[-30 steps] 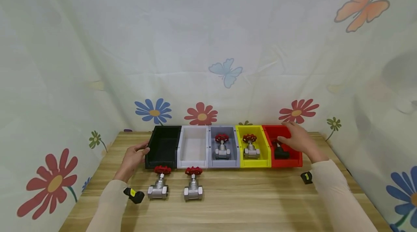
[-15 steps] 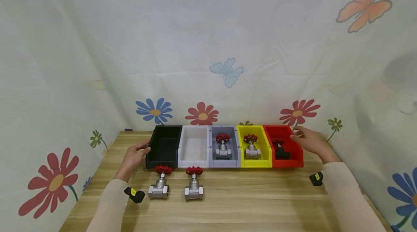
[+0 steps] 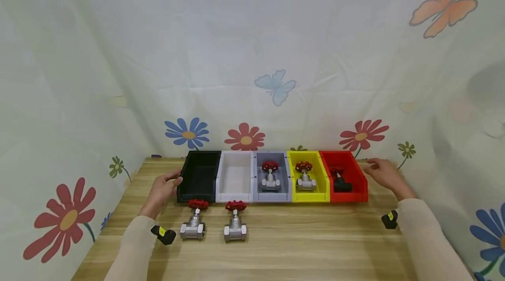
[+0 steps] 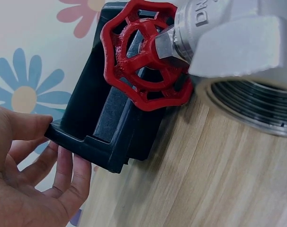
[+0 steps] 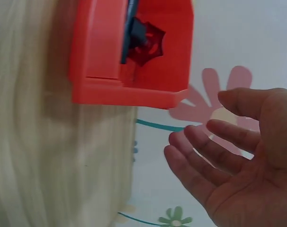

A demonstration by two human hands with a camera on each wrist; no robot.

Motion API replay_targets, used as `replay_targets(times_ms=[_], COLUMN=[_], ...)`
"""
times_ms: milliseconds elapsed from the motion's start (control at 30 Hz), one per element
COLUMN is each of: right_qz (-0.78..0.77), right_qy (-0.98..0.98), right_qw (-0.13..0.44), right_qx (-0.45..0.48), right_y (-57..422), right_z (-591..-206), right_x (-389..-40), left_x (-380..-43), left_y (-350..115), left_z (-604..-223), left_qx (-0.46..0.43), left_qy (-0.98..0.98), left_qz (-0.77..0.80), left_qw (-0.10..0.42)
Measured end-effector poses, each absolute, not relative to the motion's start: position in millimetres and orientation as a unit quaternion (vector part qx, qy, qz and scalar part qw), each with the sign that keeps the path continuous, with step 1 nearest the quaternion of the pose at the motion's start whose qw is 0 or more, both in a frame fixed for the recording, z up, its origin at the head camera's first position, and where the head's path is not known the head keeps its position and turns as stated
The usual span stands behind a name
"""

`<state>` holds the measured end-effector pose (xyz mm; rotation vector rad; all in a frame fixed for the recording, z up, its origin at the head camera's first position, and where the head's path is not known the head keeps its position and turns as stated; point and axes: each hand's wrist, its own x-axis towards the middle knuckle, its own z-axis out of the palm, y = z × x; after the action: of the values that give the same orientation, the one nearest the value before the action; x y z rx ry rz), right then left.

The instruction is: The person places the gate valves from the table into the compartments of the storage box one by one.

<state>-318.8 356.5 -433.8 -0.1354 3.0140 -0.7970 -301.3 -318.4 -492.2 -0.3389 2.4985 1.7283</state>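
My left hand (image 3: pixel 159 191) grips the left side wall of a black bin (image 4: pixel 94 146), thumb on the rim and fingers bent against the outside. Just right of the red bin (image 3: pixel 360 193), my right hand (image 3: pixel 386 176) holds nothing, its fingers loosely bent and apart from the bin wall in the right wrist view. A dark-bodied valve (image 3: pixel 341 184) with a red handwheel lies inside the red bin. Two silver gate valves with red handwheels, one on the left (image 3: pixel 192 229) and another beside it (image 3: pixel 235 230), lie on the table in front of the black and white bins.
Between the end bins stand a white bin (image 3: pixel 235 178), a grey bin (image 3: pixel 261 197) and a yellow bin (image 3: pixel 325 184) in one row. A silver valve lies in the grey bin, another in the yellow. A flowered cloth (image 3: pixel 221 53) hangs behind the wooden table (image 3: pixel 300 246).
My right hand has moved from over the red bin out to the right, past its side wall. My left hand has stayed at the black bin, and the valves have not moved.
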Motion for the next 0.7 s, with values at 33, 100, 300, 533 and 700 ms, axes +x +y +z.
replay_targets(times_ms=[33, 100, 300, 533, 700], right_qz=[-0.261, -0.277, -0.320, -0.385, -0.395], right_qy=[0.964, 0.960, 0.947, 0.919, 0.911], right_qw=[0.007, 0.006, 0.040, 0.081, 0.116], right_qx=[-0.041, -0.038, -0.018, 0.011, 0.019], right_y=[357.9, 360.4, 367.8, 370.1, 370.2], right_z=[-436.0, -439.9, -451.0, -463.2, -464.8], right_x=[-319.1, -319.2, -318.4, -318.3, -321.0], left_x=[-301.3, -301.0, -300.7, -299.8, -299.2], left_y=[-318.3, -318.0, -318.1, -318.3, -318.1], left_z=[-492.0, -491.5, -491.5, -492.0, -491.4], left_qx=[-0.111, -0.110, -0.107, -0.106, -0.103], left_qy=[0.818, 0.820, 0.823, 0.823, 0.821], left_qz=[0.563, 0.560, 0.557, 0.556, 0.561], left_qw=[0.042, 0.042, 0.039, 0.042, 0.040])
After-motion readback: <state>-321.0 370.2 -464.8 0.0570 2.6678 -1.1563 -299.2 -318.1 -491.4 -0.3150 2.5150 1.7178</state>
